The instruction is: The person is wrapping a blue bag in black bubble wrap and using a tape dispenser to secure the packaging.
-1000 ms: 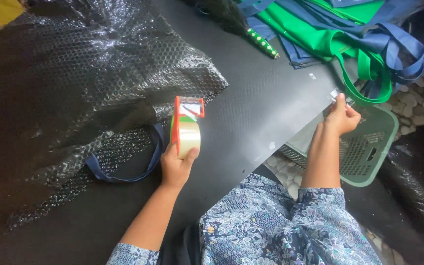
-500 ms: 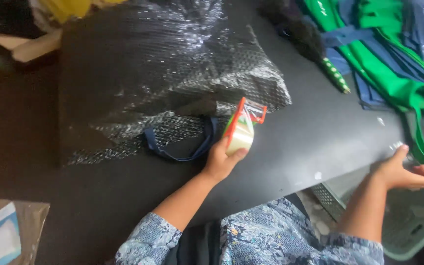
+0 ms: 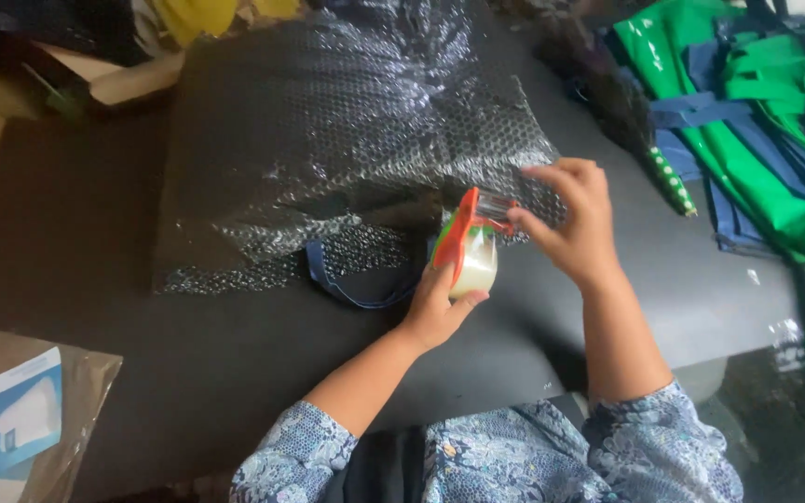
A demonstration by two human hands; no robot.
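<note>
left grip (image 3: 440,303): closed around tape dispenser (image 3: 466,250)
right grip (image 3: 575,224): pinching tape end just beside dispenser
tip: pull tape straight over bubble-wrapped bundle (image 3: 347,149) beyond both grips

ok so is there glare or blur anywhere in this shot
Head view: bright glare speckles the bubble wrap and shines on the green bags; the black table stays dark; the left hand, tape dispenser and right hand look fairly sharp.
</note>
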